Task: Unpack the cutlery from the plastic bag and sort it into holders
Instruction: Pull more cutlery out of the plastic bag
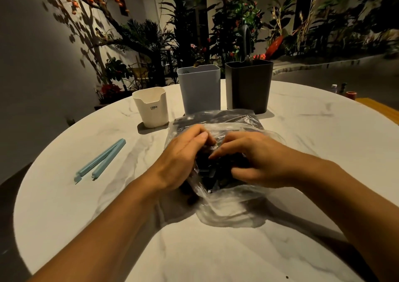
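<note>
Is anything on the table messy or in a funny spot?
Nothing is spilled or broken. The three holders, white, grey-blue and dark, stand upright in a row. The blue bag clip lies open on the table's left side. The plastic bag is crumpled under both hands.

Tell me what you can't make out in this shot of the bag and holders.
Head view only:
- Dark cutlery in the clear plastic bag: types and count hidden by left hand, right hand and crumpled plastic.
- Insides of the cream holder, grey-blue holder and dark grey holder: hidden by their walls.
</note>
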### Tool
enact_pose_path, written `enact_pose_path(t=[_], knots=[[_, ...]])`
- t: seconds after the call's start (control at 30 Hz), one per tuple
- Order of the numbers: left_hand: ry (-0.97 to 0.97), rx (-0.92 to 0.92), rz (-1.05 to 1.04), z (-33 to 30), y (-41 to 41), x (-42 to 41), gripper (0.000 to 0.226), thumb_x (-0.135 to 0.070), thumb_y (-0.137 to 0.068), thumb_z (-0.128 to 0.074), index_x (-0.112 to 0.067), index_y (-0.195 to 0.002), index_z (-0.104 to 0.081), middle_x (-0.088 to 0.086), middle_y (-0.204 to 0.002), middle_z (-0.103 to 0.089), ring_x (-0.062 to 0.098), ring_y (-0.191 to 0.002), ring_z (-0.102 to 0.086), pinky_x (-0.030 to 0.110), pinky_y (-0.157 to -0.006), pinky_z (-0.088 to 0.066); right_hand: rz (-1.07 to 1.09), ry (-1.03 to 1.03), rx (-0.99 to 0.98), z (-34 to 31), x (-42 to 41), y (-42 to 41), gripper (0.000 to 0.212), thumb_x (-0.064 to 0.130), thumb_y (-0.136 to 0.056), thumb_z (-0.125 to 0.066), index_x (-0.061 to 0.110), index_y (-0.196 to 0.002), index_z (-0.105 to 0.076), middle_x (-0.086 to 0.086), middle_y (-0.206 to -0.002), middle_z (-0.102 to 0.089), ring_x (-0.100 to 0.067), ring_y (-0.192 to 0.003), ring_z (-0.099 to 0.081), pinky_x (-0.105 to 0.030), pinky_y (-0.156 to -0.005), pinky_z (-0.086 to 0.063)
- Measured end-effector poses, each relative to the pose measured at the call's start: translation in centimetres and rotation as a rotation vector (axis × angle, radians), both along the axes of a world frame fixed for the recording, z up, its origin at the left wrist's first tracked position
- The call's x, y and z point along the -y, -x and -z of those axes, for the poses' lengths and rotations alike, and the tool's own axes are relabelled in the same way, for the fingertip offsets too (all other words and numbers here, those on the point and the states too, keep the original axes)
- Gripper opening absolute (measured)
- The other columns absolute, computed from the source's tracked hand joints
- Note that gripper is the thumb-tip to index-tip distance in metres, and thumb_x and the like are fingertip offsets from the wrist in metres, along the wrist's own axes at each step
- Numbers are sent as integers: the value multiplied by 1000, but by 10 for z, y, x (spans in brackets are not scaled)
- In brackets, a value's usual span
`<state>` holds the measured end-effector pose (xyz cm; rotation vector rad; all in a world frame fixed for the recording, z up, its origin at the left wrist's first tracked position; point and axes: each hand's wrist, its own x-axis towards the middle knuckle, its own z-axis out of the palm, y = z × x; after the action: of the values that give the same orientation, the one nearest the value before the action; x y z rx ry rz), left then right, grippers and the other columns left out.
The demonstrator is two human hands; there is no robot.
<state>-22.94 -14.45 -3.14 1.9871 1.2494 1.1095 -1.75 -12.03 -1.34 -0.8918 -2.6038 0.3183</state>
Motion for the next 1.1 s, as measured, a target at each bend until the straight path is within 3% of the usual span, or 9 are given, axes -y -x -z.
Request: enact_pose_path(t=[0.13, 0.27, 0.33, 0.47, 0.63, 0.77, 0.87, 0.97, 1.1], knots=[[-7, 95, -15, 3, -2, -3, 49, -45, -103, -26, -11, -100, -62, 12, -100, -65, 31, -101, -62, 56, -96, -49, -35, -37, 136, -1, 8, 9, 48, 39, -92, -62, 44, -138, -50, 20, -115, -35, -1, -107, -38, -18, -91, -43], [33, 130, -37, 3, -5, -3, 57, -53, -100, -24, -14, -99, -66, 8, -99, -70, 24, -102, -66, 50, -100, -51, -9, -211, 138, 4, 10, 14, 46, 41, -92, -64, 38, -136, -54, 10, -129, -50, -10, -111, -50, -14, -86, -42], [48, 146, -48, 3, -5, -2, 63, -57, -99, -23, -14, -98, -68, 7, -99, -71, 23, -102, -67, 48, -101, -51, -25, -289, 127, 3, 10, 12, 42, 39, -90, -68, 32, -131, -61, 6, -122, -57, -11, -102, -54, -13, -78, -40], [70, 203, -73, 2, -2, -4, 71, -62, -96, -22, -12, -97, -72, 9, -99, -72, 25, -102, -68, 52, -102, -49, -65, -363, 109, -5, 11, 1, 36, 31, -81, -79, 27, -115, -71, 4, -107, -65, -13, -88, -63, -22, -71, -56], [69, 273, -119, 0, 0, -4, 73, -64, -94, -23, -13, -97, -74, 8, -100, -74, 25, -102, -69, 52, -102, -49, -64, -552, 44, -9, 10, -1, 35, 21, -78, -80, 15, -111, -71, -6, -100, -68, -23, -79, -68, -32, -63, -61], [61, 310, -125, 0, 0, -4, 72, -63, -94, -24, -11, -102, -74, 6, -104, -74, 23, -106, -68, 52, -105, -47, -63, -601, -24, -15, 10, -8, 27, 21, -76, -82, 13, -100, -71, -6, -99, -66, -22, -75, -66, -32, -59, -60], [76, 295, -124, 1, 1, -6, 72, -63, -94, -23, -14, -106, -73, 3, -106, -74, 19, -108, -67, 48, -106, -47, -65, -561, -133, -21, 7, -10, 19, 20, -77, -80, 14, -93, -71, -1, -94, -65, -14, -73, -62, -23, -59, -57], [52, 240, -110, 2, 1, -7, 68, -62, -96, -21, -19, -111, -73, -2, -110, -73, 13, -110, -66, 38, -104, -49, -83, -363, -290, -22, 2, -11, 24, 17, -78, -82, 14, -100, -74, 3, -98, -66, -10, -80, -66, -19, -65, -57], [-11, 130, -53, -1, -4, -1, 42, -61, -95, -25, -57, -109, -64, -23, -110, -67, -2, -109, -61, 15, -90, -49, -133, 26, -502, -30, 7, -8, 32, 33, -77, -71, 21, -107, -73, 8, -100, -68, -14, -93, -68, -31, -74, -61]])
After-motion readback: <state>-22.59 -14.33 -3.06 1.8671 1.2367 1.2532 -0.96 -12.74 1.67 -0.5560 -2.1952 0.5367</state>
